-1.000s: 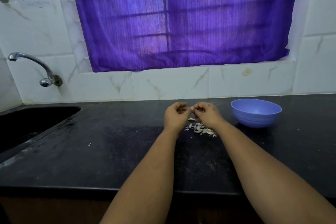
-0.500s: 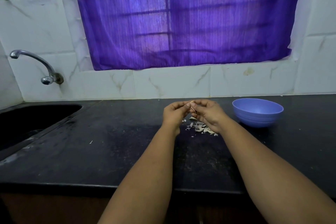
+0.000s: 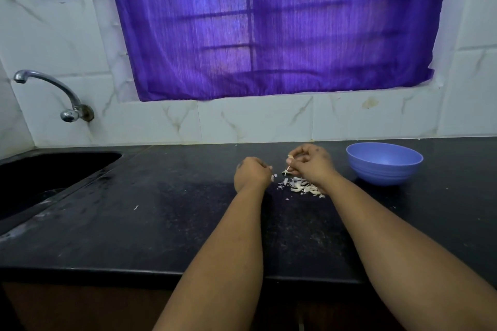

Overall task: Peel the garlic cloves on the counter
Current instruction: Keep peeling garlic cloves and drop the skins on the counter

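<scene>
On the black counter (image 3: pixel 161 223) lies a small heap of pale garlic skins (image 3: pixel 301 187), just below my hands. My right hand (image 3: pixel 309 162) is curled above the heap, and a thin strip of skin (image 3: pixel 286 170) hangs from its pinching fingertips. My left hand (image 3: pixel 251 173) sits a little to the left with its fingers curled; something small and pale, perhaps a garlic clove (image 3: pixel 273 176), shows at its fingertips. The two hands are apart. What else either palm holds is hidden.
A blue plastic bowl (image 3: pixel 384 162) stands right of my right hand, near the tiled wall. A dark sink (image 3: pixel 48 174) with a metal tap (image 3: pixel 53 91) fills the left end. A purple curtain (image 3: pixel 269 24) covers the window behind. A stray skin flake (image 3: pixel 136 207) lies left of centre.
My hands were joined over the heap; now they have drawn apart, the left one moving down and left while the right pulls away with a strip of skin.
</scene>
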The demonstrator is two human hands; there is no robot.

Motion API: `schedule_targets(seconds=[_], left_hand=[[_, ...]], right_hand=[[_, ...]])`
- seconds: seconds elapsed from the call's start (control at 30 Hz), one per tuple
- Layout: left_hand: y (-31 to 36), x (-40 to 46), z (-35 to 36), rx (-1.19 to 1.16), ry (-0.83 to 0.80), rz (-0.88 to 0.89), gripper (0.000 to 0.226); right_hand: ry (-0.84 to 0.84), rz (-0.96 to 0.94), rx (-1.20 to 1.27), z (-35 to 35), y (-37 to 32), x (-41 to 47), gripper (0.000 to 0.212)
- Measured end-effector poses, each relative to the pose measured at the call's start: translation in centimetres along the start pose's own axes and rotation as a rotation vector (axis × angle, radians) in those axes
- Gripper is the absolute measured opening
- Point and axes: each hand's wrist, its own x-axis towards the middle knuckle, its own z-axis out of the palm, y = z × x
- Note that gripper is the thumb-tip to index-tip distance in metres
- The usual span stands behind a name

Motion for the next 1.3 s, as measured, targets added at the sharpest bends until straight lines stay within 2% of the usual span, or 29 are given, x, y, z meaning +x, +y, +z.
schedule_targets(seconds=[0.17, 0.3, 0.37, 0.5, 0.63, 0.73, 0.77, 0.9, 0.97, 1.03, 1.07, 1.17, 1.23, 1.3], left_hand=[[0.5, -0.2, -0.7, 0.150, 0.025, 0.010, 0.034], [0.1, 0.1, -0.9, 0.047, 0.144, -0.043, 0.015], [-0.5, 0.4, -1.0, -0.015, 0.149, -0.090, 0.018], [-1.2, 0.9, -0.9, -0.140, 0.176, -0.139, 0.022], [-0.9, 0.8, -0.8, -0.064, 0.244, -0.072, 0.017], [-0.9, 0.9, -0.6, -0.055, 0.242, -0.056, 0.018], [-1.0, 1.0, -0.5, -0.057, 0.243, -0.056, 0.018], [-1.1, 1.4, -0.2, -0.093, 0.207, -0.064, 0.014], [-1.2, 1.6, 0.0, -0.159, 0.176, -0.092, 0.010], [-1.2, 1.7, -0.2, -0.212, 0.166, -0.117, 0.011], [-1.2, 1.7, -0.3, -0.231, 0.166, -0.127, 0.011], [-1.2, 1.7, -0.5, -0.243, 0.157, -0.137, 0.009], [-1.2, 1.6, -0.3, -0.233, 0.144, -0.121, 0.008], [-1.2, 1.7, 0.0, -0.236, 0.142, -0.089, 0.008]], right_hand=[[-0.072, -0.197, -0.381, 0.6, 0.6, 0.0, 0.011], [-0.088, -0.272, -0.654, 1.3, 0.9, 0.4, 0.014], [-0.109, -0.271, -0.782, 1.8, 0.8, 0.5, 0.010], [-0.073, -0.384, -0.832, 2.8, 0.1, 0.8, 0.013], [-0.060, -0.396, -0.926, 3.7, -0.3, 1.1, 0.017], [0.076, -0.452, -0.905, 3.7, -1.1, 1.2, 0.018], [0.065, -0.448, -0.932, 3.7, -1.3, 1.1, 0.017], [-0.263, -0.211, -1.149, 5.0, -1.8, -0.1, 0.017], [-0.233, -0.213, -1.089, 5.0, -2.2, 0.3, 0.015], [-0.093, -0.300, -1.009, 4.6, -2.5, 0.9, 0.016], [-0.110, -0.296, -1.035, 4.5, -2.6, 0.9, 0.017], [-0.371, -0.163, -1.221, 5.1, -2.7, -0.1, 0.014], [-0.369, -0.209, -1.219, 5.1, -3.0, 0.2, 0.010], [-0.268, -0.316, -1.186, 4.9, -3.4, 0.6, 0.012]])
